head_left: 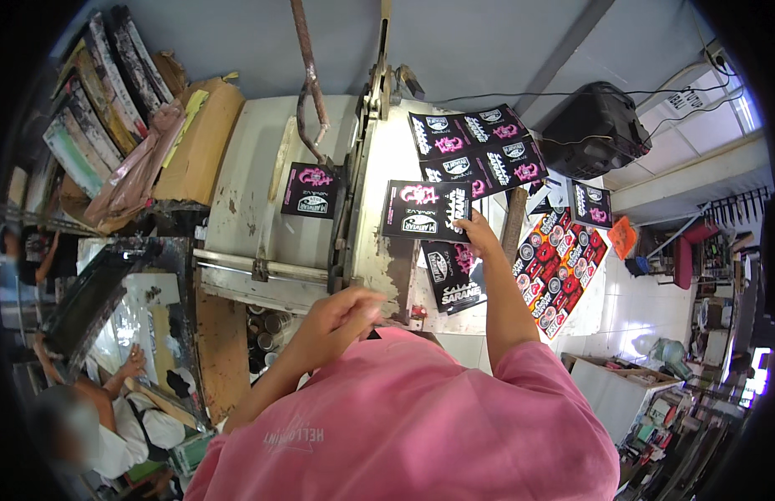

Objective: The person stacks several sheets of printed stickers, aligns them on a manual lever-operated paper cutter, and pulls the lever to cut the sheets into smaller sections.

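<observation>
My right hand (481,237) grips the right edge of a black printed sheet (412,213) with pink and white designs, possibly several sheets in a stack. The sheet is above the pale bed of what looks like a large paper cutter (262,179), right of its long dark blade bar. Near the front edge of this bed, my left hand (341,321) hovers with its fingers curled together and slightly blurred; I see nothing in them. A smaller black printed piece (312,190) lies left of the bar. More black printed sheets (488,146) lie behind and below the held one.
A rusty lever (308,83) rises over the cutter. Rightward are a brown bar (515,221), red-orange sticker sheets (563,271) and a black plastic-cased device (600,129). Frames and cardboard (200,146) lean at the left. Another person (112,417) works at a lower-left table.
</observation>
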A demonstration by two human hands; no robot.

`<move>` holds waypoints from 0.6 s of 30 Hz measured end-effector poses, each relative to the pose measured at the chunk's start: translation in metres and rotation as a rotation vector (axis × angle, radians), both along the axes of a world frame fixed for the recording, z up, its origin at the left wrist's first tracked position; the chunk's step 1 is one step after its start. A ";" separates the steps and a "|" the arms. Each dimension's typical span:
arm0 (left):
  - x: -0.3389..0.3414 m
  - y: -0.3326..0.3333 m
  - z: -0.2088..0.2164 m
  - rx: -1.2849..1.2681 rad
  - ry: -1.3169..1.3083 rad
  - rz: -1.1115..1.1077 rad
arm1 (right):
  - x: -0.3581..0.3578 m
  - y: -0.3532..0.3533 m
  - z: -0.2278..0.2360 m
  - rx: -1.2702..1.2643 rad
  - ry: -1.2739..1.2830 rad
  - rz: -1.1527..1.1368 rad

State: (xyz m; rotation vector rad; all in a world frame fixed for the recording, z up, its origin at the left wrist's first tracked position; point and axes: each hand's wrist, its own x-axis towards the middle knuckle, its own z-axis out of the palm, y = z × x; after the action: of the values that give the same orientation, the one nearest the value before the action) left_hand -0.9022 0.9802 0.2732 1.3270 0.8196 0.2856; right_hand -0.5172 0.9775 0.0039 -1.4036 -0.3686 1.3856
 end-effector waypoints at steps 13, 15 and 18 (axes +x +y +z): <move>0.160 0.018 -0.174 -0.330 -0.131 0.180 | 0.066 -0.135 0.085 0.196 0.049 0.004; 0.186 0.008 -0.150 -0.373 -0.044 0.223 | 0.074 -0.158 0.087 0.203 -0.105 0.073; 0.194 -0.013 -0.160 -0.362 0.028 0.045 | 0.077 -0.202 0.080 0.015 -0.243 0.140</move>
State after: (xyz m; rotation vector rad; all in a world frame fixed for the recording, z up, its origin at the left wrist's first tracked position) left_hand -0.7086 0.9670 0.1136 0.9768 0.8789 0.1451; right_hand -0.4406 0.7753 0.0838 -1.5627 -0.6447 1.3235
